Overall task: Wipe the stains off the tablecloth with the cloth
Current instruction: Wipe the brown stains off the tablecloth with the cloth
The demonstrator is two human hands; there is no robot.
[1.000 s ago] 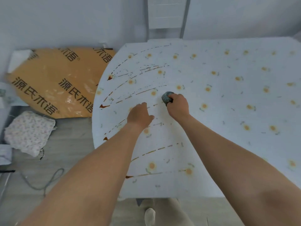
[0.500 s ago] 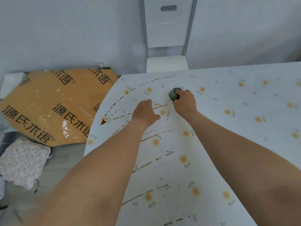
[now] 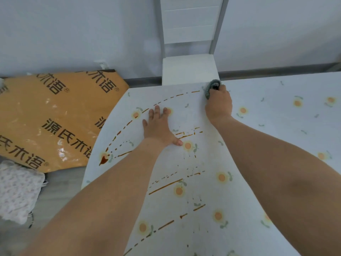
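Observation:
A white tablecloth [image 3: 276,145] printed with small orange flowers covers the table. Brown stains [image 3: 166,185] run across its left part in curved dashed lines, with a darker blob near the left edge. My right hand [image 3: 218,104] grips a balled grey cloth [image 3: 210,87] and holds it on the tablecloth at the far edge, at the end of the outermost stain line. My left hand [image 3: 158,126] lies flat on the tablecloth with fingers spread, between the stain lines.
A white chair [image 3: 188,71] stands against the table's far edge, right behind the cloth. On the floor to the left lie an orange package with dark lettering [image 3: 51,119] and a pale flowered bundle of fabric [image 3: 16,191]. A grey wall closes the back.
My right hand has slid the grey cloth away from me to the table's far edge. My left hand has moved forward too and now lies flat. The view has tilted up.

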